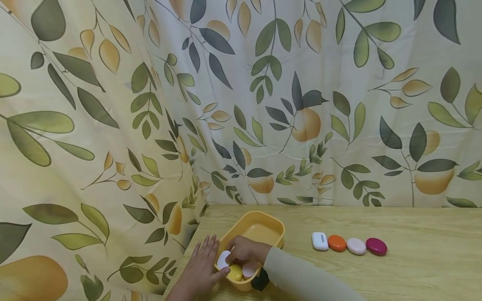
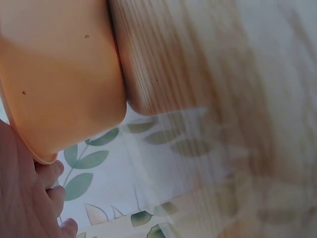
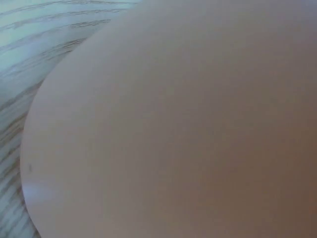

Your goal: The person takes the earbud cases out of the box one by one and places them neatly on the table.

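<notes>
A yellow plastic bin [image 1: 278,234] stands near the table's left edge. My left hand [image 1: 201,265] rests along its left rim with fingers extended; in the left wrist view its fingers lie against the bin's [image 2: 64,74] rim. My right hand [image 1: 241,250] reaches down inside, fingers curled, and pinches a smooth white rounded piece [image 1: 223,259]. Next to that piece, at the near end of the bin, lie a yellow rounded piece [image 1: 235,273] and a pale pink one [image 1: 249,270]. A blurred pale surface [image 3: 173,129] fills most of the right wrist view.
To the right on the wooden table [image 1: 425,242] is a row: a white earbud-like case [image 1: 320,241], an orange oval piece [image 1: 337,243], a pale pink oval [image 1: 356,246] and a magenta oval [image 1: 376,246]. Leaf-patterned curtains [image 1: 233,104] hang behind and left.
</notes>
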Demonstrator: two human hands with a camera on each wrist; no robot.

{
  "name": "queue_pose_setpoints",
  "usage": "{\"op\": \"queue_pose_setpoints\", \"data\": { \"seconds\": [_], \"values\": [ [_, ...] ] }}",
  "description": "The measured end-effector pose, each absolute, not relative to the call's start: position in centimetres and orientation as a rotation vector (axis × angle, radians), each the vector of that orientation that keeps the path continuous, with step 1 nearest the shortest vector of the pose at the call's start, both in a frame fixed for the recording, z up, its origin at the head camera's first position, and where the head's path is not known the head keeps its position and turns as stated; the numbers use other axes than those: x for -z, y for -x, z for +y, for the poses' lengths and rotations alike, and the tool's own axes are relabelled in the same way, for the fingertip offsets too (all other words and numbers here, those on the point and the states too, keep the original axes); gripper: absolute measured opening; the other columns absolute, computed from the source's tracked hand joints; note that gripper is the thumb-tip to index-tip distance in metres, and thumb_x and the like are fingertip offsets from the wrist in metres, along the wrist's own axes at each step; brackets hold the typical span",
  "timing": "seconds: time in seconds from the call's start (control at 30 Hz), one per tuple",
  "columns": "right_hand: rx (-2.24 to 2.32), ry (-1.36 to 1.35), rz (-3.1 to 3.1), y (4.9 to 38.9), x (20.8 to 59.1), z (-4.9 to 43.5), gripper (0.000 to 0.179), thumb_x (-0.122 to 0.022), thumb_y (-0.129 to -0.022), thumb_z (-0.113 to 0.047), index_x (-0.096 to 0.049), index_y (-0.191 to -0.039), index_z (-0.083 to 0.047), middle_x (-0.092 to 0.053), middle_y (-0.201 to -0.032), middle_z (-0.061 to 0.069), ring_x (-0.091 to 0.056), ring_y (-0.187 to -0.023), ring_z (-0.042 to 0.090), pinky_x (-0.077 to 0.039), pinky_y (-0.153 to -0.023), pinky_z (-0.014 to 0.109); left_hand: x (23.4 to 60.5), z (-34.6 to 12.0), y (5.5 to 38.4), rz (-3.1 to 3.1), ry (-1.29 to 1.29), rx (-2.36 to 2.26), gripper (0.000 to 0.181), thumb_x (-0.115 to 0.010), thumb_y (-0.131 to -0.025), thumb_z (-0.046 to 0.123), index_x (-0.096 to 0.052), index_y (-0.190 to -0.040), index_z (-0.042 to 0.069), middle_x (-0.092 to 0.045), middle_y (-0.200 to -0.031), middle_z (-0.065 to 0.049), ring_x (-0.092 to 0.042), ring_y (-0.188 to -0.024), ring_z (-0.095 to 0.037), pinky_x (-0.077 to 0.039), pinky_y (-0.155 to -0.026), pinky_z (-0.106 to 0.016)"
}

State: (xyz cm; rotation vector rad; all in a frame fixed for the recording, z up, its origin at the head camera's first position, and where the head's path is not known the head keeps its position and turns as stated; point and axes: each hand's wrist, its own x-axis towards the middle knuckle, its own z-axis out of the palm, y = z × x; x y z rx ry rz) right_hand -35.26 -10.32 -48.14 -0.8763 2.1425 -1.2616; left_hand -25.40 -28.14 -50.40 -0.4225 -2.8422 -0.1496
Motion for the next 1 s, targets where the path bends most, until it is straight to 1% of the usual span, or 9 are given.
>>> {"op": "queue_pose_setpoints", "data": {
  "seconds": [0.1,0.27,0.47,0.63,0.8,0.9,1.0],
  "values": [
    [1.264,0.883,2.144,35.35,48.26,-10.33,0.015,-0.075,-0.077,0.003,-0.067,-0.090,0.001,-0.065,-0.073,0.006,-0.060,-0.064,0.016,-0.050,-0.058,0.025,50.49,-28.10,25.48,-2.839,0.429,0.164,0.083,-0.047,-0.096,0.059,-0.035,-0.149,-0.004,-0.027,-0.156,-0.018,-0.019,-0.144,-0.037,-0.015,-0.111,-0.059],
    [1.324,0.864,2.093,35.28,48.48,-10.46,0.018,-0.074,-0.077,0.005,-0.068,-0.094,0.002,-0.064,-0.077,0.005,-0.060,-0.068,0.017,-0.054,-0.063,0.030,50.41,-27.96,25.43,-2.859,0.426,0.174,0.083,-0.046,-0.096,0.060,-0.033,-0.149,-0.003,-0.026,-0.156,-0.018,-0.017,-0.144,-0.036,-0.013,-0.112,-0.058],
    [1.368,0.843,2.044,34.99,48.20,-10.58,0.020,-0.071,-0.080,0.007,-0.068,-0.099,0.004,-0.065,-0.082,0.009,-0.063,-0.071,0.020,-0.056,-0.067,0.035,50.29,-27.83,25.46,-2.867,0.426,0.174,0.082,-0.045,-0.097,0.060,-0.033,-0.149,-0.003,-0.026,-0.156,-0.018,-0.018,-0.144,-0.037,-0.013,-0.112,-0.059],
    [1.368,0.874,2.015,34.96,48.19,-10.67,0.019,-0.069,-0.082,0.006,-0.067,-0.101,0.006,-0.065,-0.082,0.012,-0.063,-0.072,0.020,-0.056,-0.070,0.038,50.36,-28.03,25.41,-2.867,0.417,0.204,0.083,-0.047,-0.096,0.059,-0.034,-0.149,-0.003,-0.026,-0.156,-0.017,-0.018,-0.144,-0.037,-0.013,-0.112,-0.059],
    [1.354,0.889,2.033,35.09,48.20,-10.71,0.021,-0.070,-0.082,0.002,-0.066,-0.102,0.006,-0.065,-0.084,0.008,-0.062,-0.074,0.019,-0.055,-0.071,0.037,50.30,-28.22,25.37,-2.895,0.389,0.232,0.084,-0.046,-0.096,0.061,-0.032,-0.150,-0.001,-0.023,-0.158,-0.014,-0.015,-0.145,-0.033,-0.011,-0.113,-0.057],
    [1.355,0.882,2.056,35.32,48.32,-10.67,0.023,-0.071,-0.081,0.000,-0.067,-0.103,0.006,-0.065,-0.086,0.005,-0.060,-0.077,0.019,-0.053,-0.072,0.034,50.28,-28.24,25.41,-2.897,0.396,0.232,0.084,-0.044,-0.096,0.062,-0.032,-0.151,-0.001,-0.025,-0.157,-0.015,-0.016,-0.145,-0.034,-0.012,-0.112,-0.058],
    [1.376,0.875,2.044,35.54,48.51,-10.60,0.024,-0.071,-0.082,-0.001,-0.067,-0.104,0.007,-0.065,-0.088,0.005,-0.060,-0.080,0.019,-0.052,-0.074,0.035,50.29,-28.23,25.46,-2.894,0.405,0.218,0.084,-0.043,-0.096,0.063,-0.033,-0.150,-0.001,-0.027,-0.156,-0.016,-0.018,-0.144,-0.036,-0.013,-0.112,-0.059]
  ]
}}
